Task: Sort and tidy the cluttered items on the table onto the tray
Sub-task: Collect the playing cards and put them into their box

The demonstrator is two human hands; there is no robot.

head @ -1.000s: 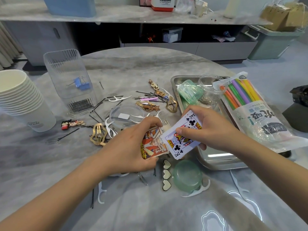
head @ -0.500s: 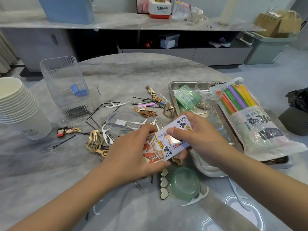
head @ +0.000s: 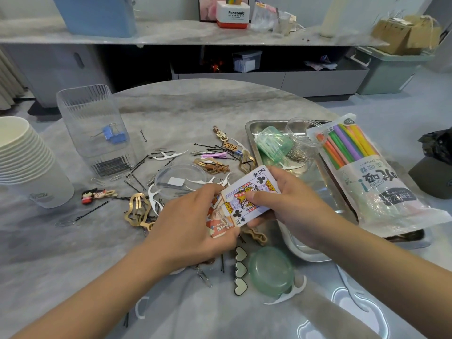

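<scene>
Both hands meet above the table: left hand (head: 193, 223) grips the card box (head: 219, 222), right hand (head: 291, 211) pinches the king of clubs (head: 252, 194) against it, just beside the steel tray (head: 315, 250).

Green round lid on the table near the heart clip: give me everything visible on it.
The green lid is translucent pale green plastic, round and shallow, lying flat on the marble table near the tray's front corner. The heart hair clip sits just beside it on one side; a white floss pick meets its near edge. Neither hand touches it.
</scene>
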